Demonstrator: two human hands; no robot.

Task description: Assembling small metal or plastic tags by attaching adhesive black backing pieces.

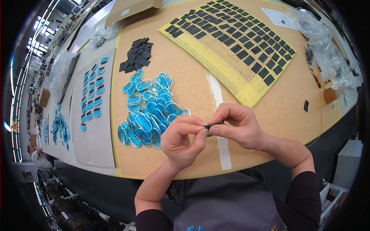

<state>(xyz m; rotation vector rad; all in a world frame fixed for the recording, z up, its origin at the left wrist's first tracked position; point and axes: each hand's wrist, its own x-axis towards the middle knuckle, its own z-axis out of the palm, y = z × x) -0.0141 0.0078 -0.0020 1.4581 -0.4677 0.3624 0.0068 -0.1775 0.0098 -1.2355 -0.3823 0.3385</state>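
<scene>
Fingertip to fingertip, my left hand [180, 139] and my right hand [242, 127] pinch a small thin black piece [214, 124] above the front of the table. A pale greenish edge shows just under it, but the fingers hide most of its shape. Left of my hands lies a heap of shiny blue oval pieces [152, 111] with pale rims. Behind that heap is a loose pile of black rectangular pieces [137, 56]. Further back, many black rectangles [243, 38] are laid in rows on a yellow-edged board [246, 90].
On a grey sheet [98, 142] at the left stand rows of blue ovals with black patches [91, 92]. More blue pieces [60, 129] lie beyond it. Clear plastic bags [327, 50] and a single black piece [306, 105] are at the right. A cardboard box [133, 9] sits at the back.
</scene>
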